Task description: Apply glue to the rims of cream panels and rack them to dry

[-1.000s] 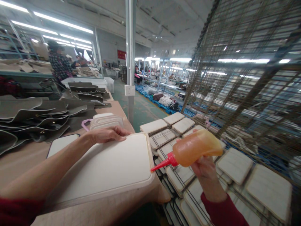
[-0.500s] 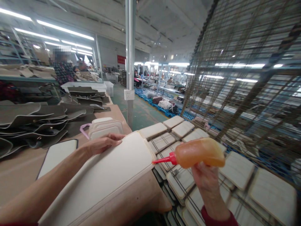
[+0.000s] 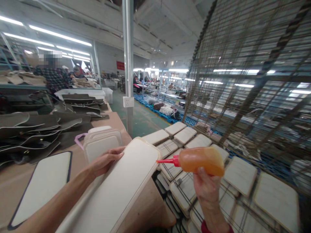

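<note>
My left hand [image 3: 110, 159] is closed on the left edge of a long off-white panel [image 3: 131, 171] with rounded corners, holding it tilted over the table's edge. My right hand [image 3: 206, 187] grips a squeeze glue bottle [image 3: 200, 160] filled with amber liquid, held sideways. Its red nozzle [image 3: 167, 160] points left, and the tip touches the panel's edge near the far right corner. A thin glossy line runs along the panel's far rim. Part of the right hand's fingers is hidden behind the bottle.
Pale panels [image 3: 239, 174] lie on wire racks at the right, under a raised wire grid [image 3: 243, 71]. Behind my left hand stands a stack of pale pieces [image 3: 103, 144]. Dark grey pieces [image 3: 41, 132] cover the table's left. A post [image 3: 128, 64] stands ahead; a person [image 3: 53, 76] works farther back.
The nozzle has moved along the panel's edge, slightly up in view. The panel has turned to a steeper angle, and the whole view has shifted a little.
</note>
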### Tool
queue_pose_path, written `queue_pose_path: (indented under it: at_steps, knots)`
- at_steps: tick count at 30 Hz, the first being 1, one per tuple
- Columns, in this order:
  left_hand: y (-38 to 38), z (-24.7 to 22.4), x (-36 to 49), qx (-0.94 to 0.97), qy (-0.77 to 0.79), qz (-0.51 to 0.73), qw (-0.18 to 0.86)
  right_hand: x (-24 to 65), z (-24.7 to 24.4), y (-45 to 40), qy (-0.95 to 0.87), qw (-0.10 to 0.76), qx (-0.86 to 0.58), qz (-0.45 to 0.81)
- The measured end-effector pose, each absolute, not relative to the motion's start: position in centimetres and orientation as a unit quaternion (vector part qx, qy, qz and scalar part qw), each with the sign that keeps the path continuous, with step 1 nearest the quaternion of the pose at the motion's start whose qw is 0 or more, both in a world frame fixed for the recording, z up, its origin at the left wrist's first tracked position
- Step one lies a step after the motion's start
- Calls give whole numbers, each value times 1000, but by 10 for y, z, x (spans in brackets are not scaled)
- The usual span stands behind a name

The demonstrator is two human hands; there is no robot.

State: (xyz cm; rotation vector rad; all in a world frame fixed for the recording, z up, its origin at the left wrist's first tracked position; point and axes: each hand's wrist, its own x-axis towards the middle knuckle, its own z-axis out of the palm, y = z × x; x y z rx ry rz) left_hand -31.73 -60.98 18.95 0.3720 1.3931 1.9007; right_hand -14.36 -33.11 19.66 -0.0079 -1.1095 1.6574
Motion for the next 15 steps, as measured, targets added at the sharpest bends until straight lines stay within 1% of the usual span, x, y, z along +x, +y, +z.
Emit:
queue_pose_path:
  at_steps: [7,15]
  knots:
    - [-593,186,-309,129,533,763,343,-144,195,-325,-450,535,9,715]
    - [-577,186,-300,108,523,779,329,-139,197,-316,-437,519,-15,735]
